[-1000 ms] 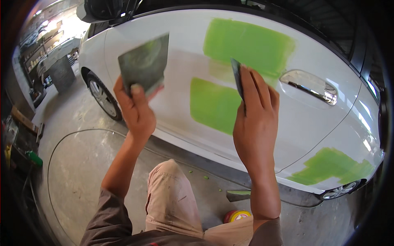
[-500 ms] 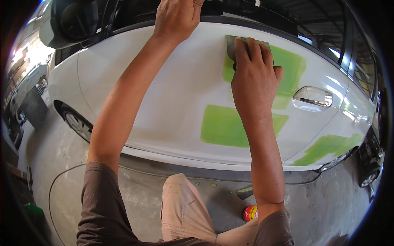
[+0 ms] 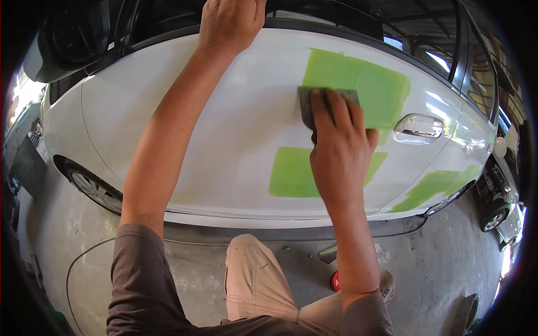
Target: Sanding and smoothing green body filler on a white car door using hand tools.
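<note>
My right hand (image 3: 342,148) presses a dark grey flat spreader (image 3: 328,98) against a white car door (image 3: 241,123). Its fingers are stretched along the spreader, with the thumb to the right. The spreader lies over the lower left part of a large patch of green filler (image 3: 370,78). Beneath the hand is a second green patch (image 3: 294,173), partly covered by my wrist. My left hand (image 3: 232,25) is raised at the top edge of the view, in front of the side window. Its fingers are mostly out of the picture, so their pose is hidden.
A chrome door handle (image 3: 419,129) sits right of the large patch, and another green patch (image 3: 437,187) lies lower right. On the floor are a red can (image 3: 335,281), a green-smeared flat tool (image 3: 328,255) and a hose (image 3: 89,252). A side mirror (image 3: 70,39) juts out upper left.
My right hand has drawn the spreader down the door, from the top of the large green patch to its lower left part. My left hand stays near the window. The view has shifted slightly.
</note>
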A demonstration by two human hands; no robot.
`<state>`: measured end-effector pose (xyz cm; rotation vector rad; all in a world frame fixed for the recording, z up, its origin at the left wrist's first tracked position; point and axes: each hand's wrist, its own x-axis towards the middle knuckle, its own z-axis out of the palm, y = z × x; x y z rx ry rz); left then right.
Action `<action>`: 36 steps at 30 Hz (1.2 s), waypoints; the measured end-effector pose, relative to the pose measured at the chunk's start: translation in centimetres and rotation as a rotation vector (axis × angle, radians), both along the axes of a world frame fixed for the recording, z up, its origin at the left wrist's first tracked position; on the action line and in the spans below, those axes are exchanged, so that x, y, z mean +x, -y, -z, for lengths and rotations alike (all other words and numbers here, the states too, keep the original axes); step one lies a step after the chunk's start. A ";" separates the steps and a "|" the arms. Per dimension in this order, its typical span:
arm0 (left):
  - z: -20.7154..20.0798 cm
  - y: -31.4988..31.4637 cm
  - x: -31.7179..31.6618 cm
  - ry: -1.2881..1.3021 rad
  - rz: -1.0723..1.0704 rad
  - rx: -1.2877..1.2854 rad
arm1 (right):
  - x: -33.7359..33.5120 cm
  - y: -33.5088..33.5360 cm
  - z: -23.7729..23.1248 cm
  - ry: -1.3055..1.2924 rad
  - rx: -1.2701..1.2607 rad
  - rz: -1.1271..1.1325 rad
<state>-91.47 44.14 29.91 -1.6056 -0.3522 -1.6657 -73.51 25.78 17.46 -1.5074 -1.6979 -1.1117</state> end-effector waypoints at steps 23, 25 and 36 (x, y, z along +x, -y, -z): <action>0.2 0.7 0.5 0.065 0.011 -0.082 | 0.3 -1.9 -5.6 -0.022 0.019 0.017; 0.2 0.8 0.4 0.068 0.012 -0.084 | 0.1 -0.7 -4.4 0.008 0.007 0.003; 0.3 0.3 0.2 0.077 -0.029 -0.065 | 0.3 2.9 1.5 -0.087 -0.072 -0.015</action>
